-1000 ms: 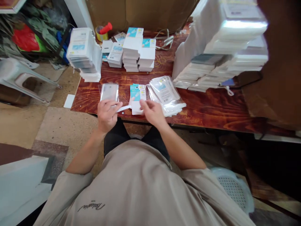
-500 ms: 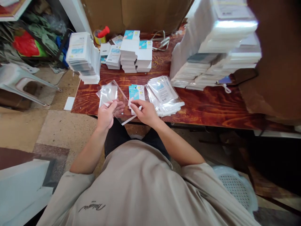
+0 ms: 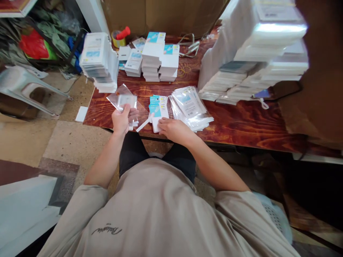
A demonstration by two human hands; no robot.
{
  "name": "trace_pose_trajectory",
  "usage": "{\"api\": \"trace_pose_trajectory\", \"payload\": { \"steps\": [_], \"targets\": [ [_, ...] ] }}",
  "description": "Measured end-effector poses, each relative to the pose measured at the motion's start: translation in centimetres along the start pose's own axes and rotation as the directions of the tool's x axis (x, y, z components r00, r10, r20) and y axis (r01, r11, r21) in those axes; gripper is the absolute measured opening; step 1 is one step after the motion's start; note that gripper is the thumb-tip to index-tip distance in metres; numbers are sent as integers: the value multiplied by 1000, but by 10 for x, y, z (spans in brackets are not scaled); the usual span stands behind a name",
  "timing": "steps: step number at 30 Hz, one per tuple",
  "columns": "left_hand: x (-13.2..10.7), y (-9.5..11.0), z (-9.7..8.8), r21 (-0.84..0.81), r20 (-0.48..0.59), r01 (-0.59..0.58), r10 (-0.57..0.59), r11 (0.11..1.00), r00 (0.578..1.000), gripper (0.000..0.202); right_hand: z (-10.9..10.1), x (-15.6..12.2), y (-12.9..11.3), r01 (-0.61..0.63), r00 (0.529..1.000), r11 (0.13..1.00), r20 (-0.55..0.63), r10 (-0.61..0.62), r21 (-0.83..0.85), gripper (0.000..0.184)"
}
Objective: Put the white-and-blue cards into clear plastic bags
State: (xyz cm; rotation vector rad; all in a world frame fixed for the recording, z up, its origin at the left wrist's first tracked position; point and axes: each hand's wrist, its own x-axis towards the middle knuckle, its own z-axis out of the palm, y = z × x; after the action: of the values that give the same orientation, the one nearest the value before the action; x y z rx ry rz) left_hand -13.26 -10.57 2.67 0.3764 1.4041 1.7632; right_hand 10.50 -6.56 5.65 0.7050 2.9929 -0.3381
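While pinched by left fingers [image 3: 125, 111], sleeve [image 3: 122, 100] tilts.

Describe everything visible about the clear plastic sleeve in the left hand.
The clear plastic sleeve is a thin, glossy, see-through bag, roughly rectangular, catching glare. The left hand pinches its lower edge and holds it tilted above the table's near left edge. Whether anything is inside cannot be told. The right hand does not touch it.

red-brown grained table [image 3: 235, 121], blue-white cards [image 3: 158, 107]
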Motion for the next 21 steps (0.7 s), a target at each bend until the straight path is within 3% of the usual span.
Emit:
{"api": "trace_pose_trajectory", "payload": {
  "steps": [4, 6, 7, 8, 9, 10, 11, 12, 13, 15, 16, 18, 21],
  "targets": [
    [-4, 1, 2, -27, 103, 73, -70, 997, 992, 19, 3, -4, 9, -19, 997, 992, -71, 28, 123, 16],
    [-5, 1, 3, -18, 77, 84, -82, 996, 994, 16, 5, -9, 14, -95, 954, 966, -254, 157, 241, 21],
    [-4, 1, 4, -23, 49, 76, -74, 997, 996, 16, 6, -13, 16, -145, 881, 936, -389, 270, 320, 24],
    [-4, 1, 5, -31, 22, 64, -63, 997, 998, 15, 6, -18, 17, -182, 752, 889, -523, 401, 419, 27],
    [-4, 1, 6, -40, 0, 51, -51, 998, 999, 16, 6, -22, 17, -182, 585, 824, -615, 529, 536, 30],
    [-3, 0, 7, -48, -14, 39, -39, 998, 999, 16, 7, -27, 16, -133, 423, 742, -640, 642, 656, 32],
    [-2, 0, 8, -53, -23, 26, -27, 998, 999, 17, 8, -30, 13, -48, 325, 643, -597, 734, 764, 34],
    [-2, -1, 10, -53, -29, 12, -14, 998, 999, 18, 9, -33, 9, 42, 314, 524, -509, 801, 851, 34],
    [-2, -2, 11, -51, -32, 0, -1, 999, 1000, 19, 11, -35, 5, 110, 372, 393, -405, 835, 913, 35],
    [-2, -4, 14, -49, -28, -16, 15, 999, 1000, 21, 18, -35, -4, 137, 532, 167, -215, 819, 976, 38],
    [-2, -5, 16, -51, -23, -18, 17, 999, 1000, 21, 21, -34, -7, 120, 572, 96, -148, 807, 988, 39],
    [-5, -8, 19, -59, -3, -13, 13, 998, 1000, 23, 28, -29, -9, 99, 572, 33, -84, 816, 995, 41],
    [-12, -12, 24, -63, 44, 5, -2, 998, 999, 28, 35, -20, -7, 126, 500, 34, -92, 861, 992, 41]
  ]
}}
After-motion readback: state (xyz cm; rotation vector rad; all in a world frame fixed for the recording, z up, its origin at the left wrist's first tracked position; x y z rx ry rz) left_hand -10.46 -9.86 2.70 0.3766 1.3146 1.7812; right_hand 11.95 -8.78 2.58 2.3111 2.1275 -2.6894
